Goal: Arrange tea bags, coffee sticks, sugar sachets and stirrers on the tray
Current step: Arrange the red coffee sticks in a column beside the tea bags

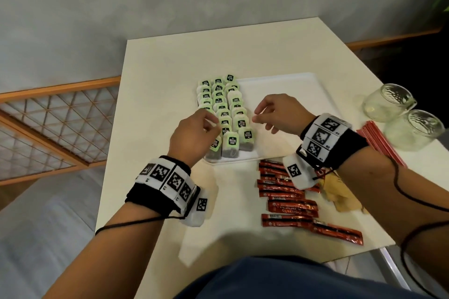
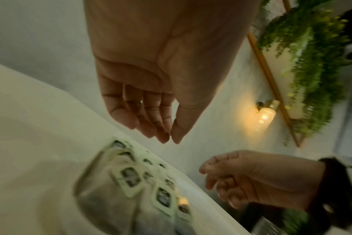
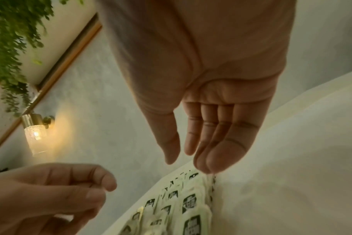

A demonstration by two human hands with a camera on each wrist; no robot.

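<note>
While both hands hover empty with loosely curled fingers, the left hand (image 1: 194,133) and right hand (image 1: 279,114) flank the tea bags (image 1: 224,114), lined in three rows at the white tray's (image 1: 291,85) left end. Squaring those rows likely calls for light fingertip nudges, leaving tray space for the coffee sticks (image 1: 291,204) on the table.

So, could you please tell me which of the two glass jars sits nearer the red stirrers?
The nearer jar, closest to the person; it sits against the stirrers.
</note>
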